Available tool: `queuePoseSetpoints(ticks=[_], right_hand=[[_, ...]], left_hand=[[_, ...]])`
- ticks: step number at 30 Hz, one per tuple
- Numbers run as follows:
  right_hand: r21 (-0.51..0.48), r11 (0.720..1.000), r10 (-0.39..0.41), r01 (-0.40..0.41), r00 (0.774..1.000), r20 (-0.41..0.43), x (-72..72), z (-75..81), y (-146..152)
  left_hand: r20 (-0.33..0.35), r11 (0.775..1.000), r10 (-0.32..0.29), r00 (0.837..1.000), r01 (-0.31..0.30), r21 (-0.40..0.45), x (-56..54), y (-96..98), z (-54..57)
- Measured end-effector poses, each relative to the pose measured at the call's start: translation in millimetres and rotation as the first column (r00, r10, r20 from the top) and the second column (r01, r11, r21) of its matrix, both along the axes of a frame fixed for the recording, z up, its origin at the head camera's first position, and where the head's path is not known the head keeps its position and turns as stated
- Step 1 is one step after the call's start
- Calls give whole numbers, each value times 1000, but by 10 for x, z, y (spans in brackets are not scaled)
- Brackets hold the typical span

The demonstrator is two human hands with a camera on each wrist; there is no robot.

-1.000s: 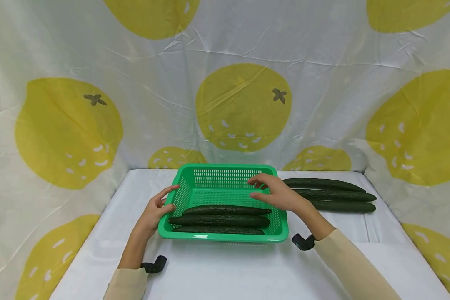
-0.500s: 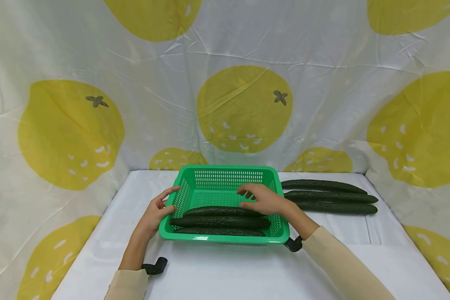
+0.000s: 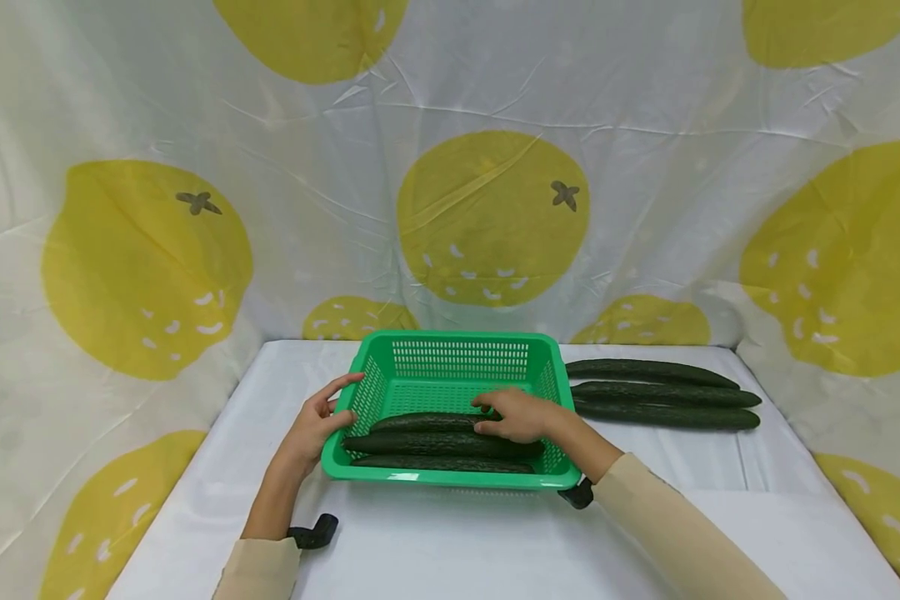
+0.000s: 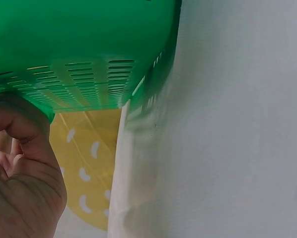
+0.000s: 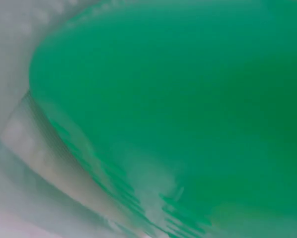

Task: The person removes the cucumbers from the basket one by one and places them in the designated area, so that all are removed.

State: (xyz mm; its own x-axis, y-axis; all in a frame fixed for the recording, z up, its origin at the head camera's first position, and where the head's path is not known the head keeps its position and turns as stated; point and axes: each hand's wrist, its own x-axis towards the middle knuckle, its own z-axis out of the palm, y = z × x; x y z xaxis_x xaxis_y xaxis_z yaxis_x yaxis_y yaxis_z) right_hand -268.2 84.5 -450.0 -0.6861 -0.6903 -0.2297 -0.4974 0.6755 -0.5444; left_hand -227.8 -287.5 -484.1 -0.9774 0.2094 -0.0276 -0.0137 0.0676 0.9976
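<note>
A green plastic basket (image 3: 450,478) with slotted walls stands on the table and holds three dark green cucumbers side by side along its near side. My left hand (image 3: 311,429) grips the basket's left rim, thumb and fingers on it; in the left wrist view the hand (image 4: 24,183) is curled below the basket wall (image 4: 89,44). Inside the basket my right hand (image 3: 521,414) holds the right end of the farthest cucumber (image 3: 427,422), fingers beyond it and thumb on the near side. The middle cucumber (image 3: 435,444) lies just below that thumb. The right wrist view shows only blurred basket wall (image 5: 163,99).
Right of the basket, three more cucumbers (image 3: 667,394) lie together on the white cloth-covered table (image 3: 450,550). A lemon-print curtain (image 3: 487,217) hangs behind and at both sides. Each wrist wears a small black camera (image 3: 315,532).
My right hand has moved left and down from the basket's right rim onto the farthest cucumber and closed around its end. The left hand stays on the left rim, and the basket stays put.
</note>
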Motion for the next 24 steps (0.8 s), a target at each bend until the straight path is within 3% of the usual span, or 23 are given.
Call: queuePoseSetpoints(ticks=[5, 11, 24], right_hand=[[63, 998, -9, 6, 999, 52, 2, -23, -24], [80, 997, 12, -15, 999, 35, 3, -40, -40], [-58, 998, -33, 33, 999, -4, -1, -30, -28]], left_hand=[[-9, 1000, 0, 1000, 0, -10, -15, -14, 9], [8, 1000, 3, 1000, -3, -7, 1, -2, -4], [-9, 1000, 4, 1000, -4, -13, -6, 6, -19]])
